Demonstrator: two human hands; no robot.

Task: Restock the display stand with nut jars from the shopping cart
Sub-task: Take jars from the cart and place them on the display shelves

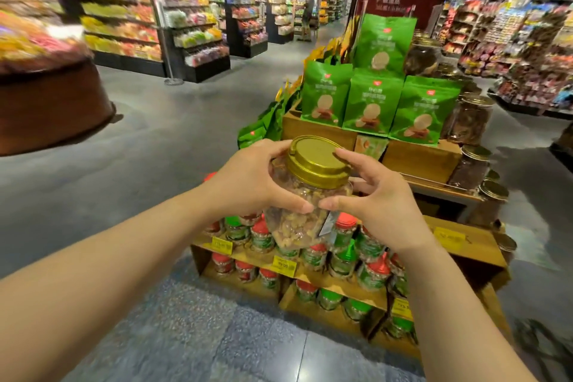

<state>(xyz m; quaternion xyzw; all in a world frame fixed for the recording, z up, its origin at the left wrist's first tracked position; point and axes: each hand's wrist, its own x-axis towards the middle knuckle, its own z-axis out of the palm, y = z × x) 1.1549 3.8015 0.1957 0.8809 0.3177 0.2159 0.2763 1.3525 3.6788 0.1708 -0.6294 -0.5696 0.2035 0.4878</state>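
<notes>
**Nut jar held in both hands above the display stand**

Nut jar, a clear plastic tub with a gold metal screw lid, is tilted with the lid toward 12 o'clock, filled with pale brown kernels and carrying a label edge at its lower right. The left hand wraps its 9 o'clock side; the right hand clasps the 3 o'clock side, a finger on the lid rim.

Open grey floor runs wide from 9 to 11 o'clock. The tiered wooden display stand fills 12 to 4 o'clock, its stepped front edges just below the jar.

Four green snack pouches stand on top. Small red- and green-capped jars crowd three lower shelves, too many to count. Four yellow price tags show.
</notes>
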